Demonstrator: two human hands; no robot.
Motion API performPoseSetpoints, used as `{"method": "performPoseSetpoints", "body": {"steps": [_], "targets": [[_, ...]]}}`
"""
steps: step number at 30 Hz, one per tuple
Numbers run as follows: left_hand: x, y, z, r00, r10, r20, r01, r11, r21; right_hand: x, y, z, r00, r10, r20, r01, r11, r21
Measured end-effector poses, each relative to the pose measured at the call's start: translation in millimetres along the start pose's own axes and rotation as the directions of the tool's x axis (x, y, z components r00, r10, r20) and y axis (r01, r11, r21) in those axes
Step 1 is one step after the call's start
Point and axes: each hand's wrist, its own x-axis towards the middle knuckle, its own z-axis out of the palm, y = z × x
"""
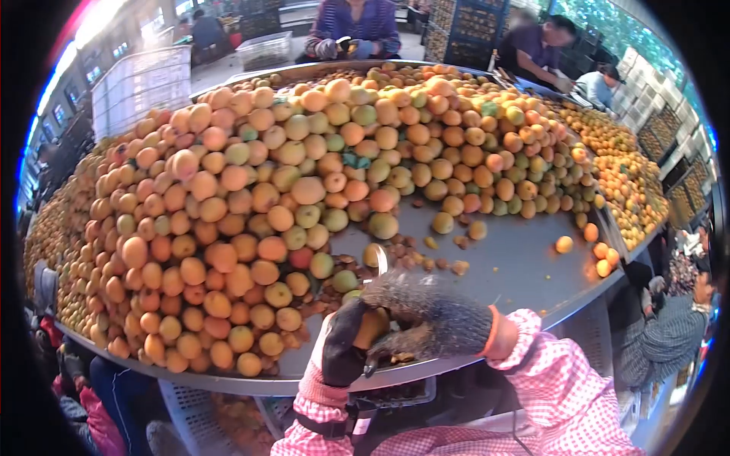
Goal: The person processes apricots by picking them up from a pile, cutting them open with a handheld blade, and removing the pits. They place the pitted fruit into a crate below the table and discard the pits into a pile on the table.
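My left hand [346, 343], in a black glove, is closed around an apricot [371, 327] just over the near edge of the metal table. My right hand [441, 318], in a dark grey knit glove with an orange cuff, reaches across the fruit and is blurred by motion. A thin bright curved strip, which looks like the blade of a small knife [382, 260], sticks up from its fingers; the handle is hidden. Beyond both hands a large heap of orange and greenish apricots [266, 201] covers much of the grey metal table [525, 262].
Brown pits and scraps [414, 257] lie beside the heap. Loose apricots [603, 258] sit near a divider on the right. Across the table a person [353, 30] works with gloved hands; others are at the right. A white perforated crate [201, 422] stands below the near edge.
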Motion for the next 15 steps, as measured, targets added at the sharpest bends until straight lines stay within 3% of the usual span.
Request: {"method": "performPoseSetpoints", "body": {"steps": [1,2,3,4,5,6,7,8,9,10,11,12,13,14,15], "targets": [[3.4,4.1,2.4,0.997,-0.079,-0.022,0.077,0.995,-0.07,-0.2,-1.2,-7.0,1.0,-0.014,0.004,0.014,1.0,0.014],[-1.7,5.6,-1.4,0.996,-0.085,-0.021,0.083,0.995,-0.062,0.9,-3.3,-18.1,0.99,-0.138,0.009,0.138,0.986,-0.094],[-8.6,6.1,-4.5,0.906,-0.389,0.165,0.407,0.702,-0.584,-1.7,-7.1,-25.9,0.967,-0.252,0.026,0.252,0.946,-0.204],[-11.0,6.8,-4.5,0.736,-0.485,0.473,0.577,0.083,-0.812,-9.2,-16.6,-30.9,0.969,-0.247,0.023,0.247,0.946,-0.208],[-0.8,22.4,2.0,0.815,-0.466,0.346,0.494,0.246,-0.834,-18.8,-28.9,-34.9,0.987,0.149,-0.061,-0.153,0.987,-0.057],[-1.1,20.7,-1.3,0.823,-0.391,0.412,0.499,0.149,-0.854,-27.6,-36.1,-36.3,0.845,0.529,-0.085,-0.519,0.847,0.116],[0.0,22.3,0.5,0.836,-0.351,0.422,0.507,0.199,-0.839,-36.1,-18.5,-27.5,0.963,0.244,-0.115,-0.237,0.969,0.072],[1.6,23.8,2.4,0.845,-0.31,0.436,0.515,0.248,-0.821,-44.1,-11.9,-22.2,0.925,0.38,0.005,-0.371,0.899,0.231],[1.6,19.5,-1.2,0.778,-0.208,0.593,0.621,0.115,-0.775,-52.2,2.9,-11.5,0.957,0.287,-0.034,-0.287,0.958,0.012],[-9.6,13.6,3.6,0.771,-0.206,0.603,0.63,0.103,-0.77,-58.9,12.3,1.5,0.981,0.188,-0.041,-0.192,0.959,-0.208],[-26.6,7.7,10.7,0.752,-0.371,0.545,0.616,0.103,-0.781,-58.7,6.9,17.3,0.922,0.262,-0.285,-0.255,0.965,0.062],[-39.9,3.1,14.9,0.712,-0.526,0.466,0.601,0.111,-0.792,-56.4,4.3,22.9,0.92,0.272,-0.282,-0.264,0.962,0.067],[-33.8,6.9,12.6,0.671,-0.529,0.52,0.644,0.067,-0.762,-52.7,2.7,26.2,0.85,0.4,-0.343,-0.311,0.906,0.286],[-25.5,9.5,14.8,0.739,-0.472,0.481,0.6,0.135,-0.789,-50.9,2.2,27.4,0.765,0.531,-0.363,-0.323,0.805,0.497],[-14.5,14.6,15.1,0.782,-0.454,0.427,0.552,0.186,-0.813,-52.2,7.8,22.3,0.765,0.561,-0.314,-0.339,0.767,0.544]]}}
